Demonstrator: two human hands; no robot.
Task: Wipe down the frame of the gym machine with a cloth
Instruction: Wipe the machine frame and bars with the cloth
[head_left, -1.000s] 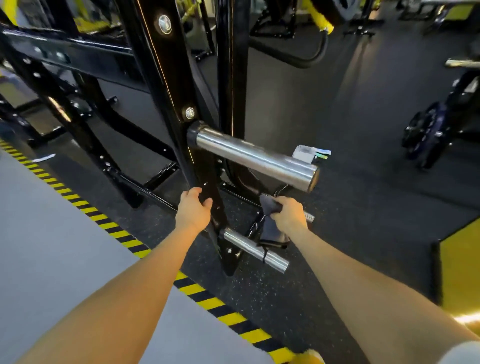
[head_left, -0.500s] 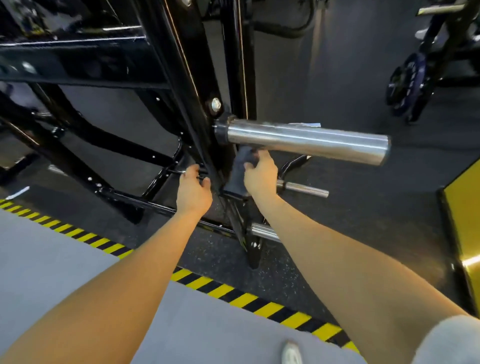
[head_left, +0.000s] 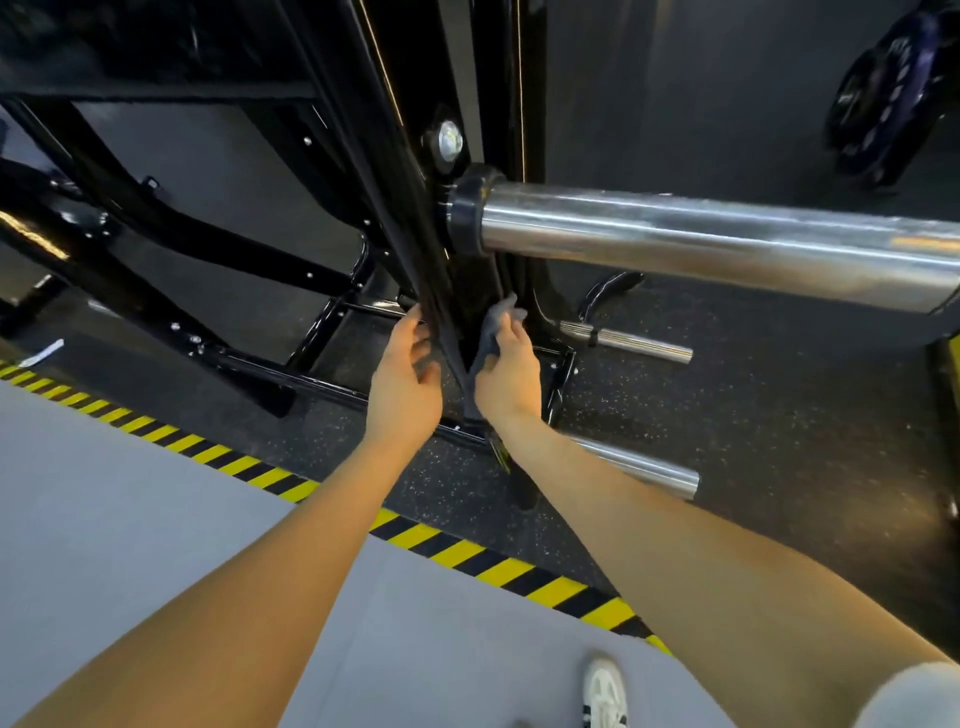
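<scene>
Glossy black frame (head_left: 447, 291): right hand (head_left: 506, 374) grips crumpled grey cloth (head_left: 491, 332), left hand (head_left: 405, 379) loosely touches it.

Hazard-striped tape (head_left: 291, 480) crosses floor near white shoe (head_left: 605, 693).

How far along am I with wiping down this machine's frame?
Mid-job. Nothing visibly marks any part as finished; the black paint shines everywhere. In hand: your right hand presses the grey cloth against the black upright post below the big chrome peg, while your left hand rests on the post's other side. Left, apparently: the low base bars and slanted braces.
</scene>
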